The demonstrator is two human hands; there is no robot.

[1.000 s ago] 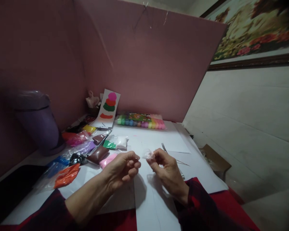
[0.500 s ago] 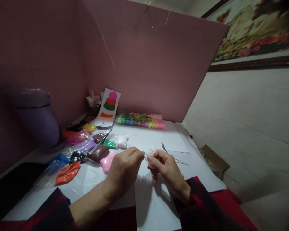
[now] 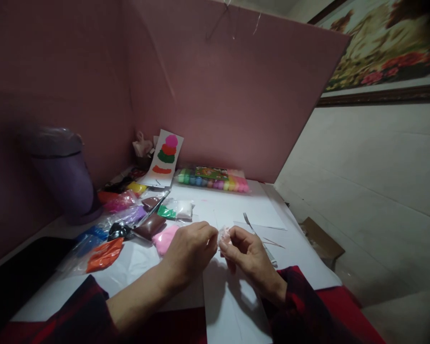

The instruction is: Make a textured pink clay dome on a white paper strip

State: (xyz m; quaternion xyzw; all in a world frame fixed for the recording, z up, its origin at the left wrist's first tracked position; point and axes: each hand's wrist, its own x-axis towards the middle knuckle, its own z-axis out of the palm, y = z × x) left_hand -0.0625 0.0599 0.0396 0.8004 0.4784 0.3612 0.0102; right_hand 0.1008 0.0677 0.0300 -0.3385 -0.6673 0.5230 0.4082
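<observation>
Between finger and thumb of my right hand (image 3: 249,255) is a small, crumpled, whitish lump (image 3: 223,235), partly see-through; its exact kind is unclear. My left hand (image 3: 191,251) is closed in a pinch right beside the lump's left edge. Whatever its fingertips grip is too small or hidden to make out. A pink bag of clay (image 3: 164,239) lies just behind my left hand. To the right of my right hand are a fork (image 3: 248,221), its middle hidden by the hand, and thin brown sticks (image 3: 274,243).
Bags of coloured clay, including an orange one (image 3: 105,254) and a brown one (image 3: 150,226), spread across the left. A purple bin (image 3: 66,184) stands behind them. At the back are a drawn card (image 3: 166,157) and a pack of coloured clay (image 3: 213,180). Pink panels (image 3: 215,95) enclose the table.
The view has shifted slightly, moving the scene a little rightward. My right hand still holds the lump; my left fingertips have drawn closer to it. More of the fork's handle shows.
</observation>
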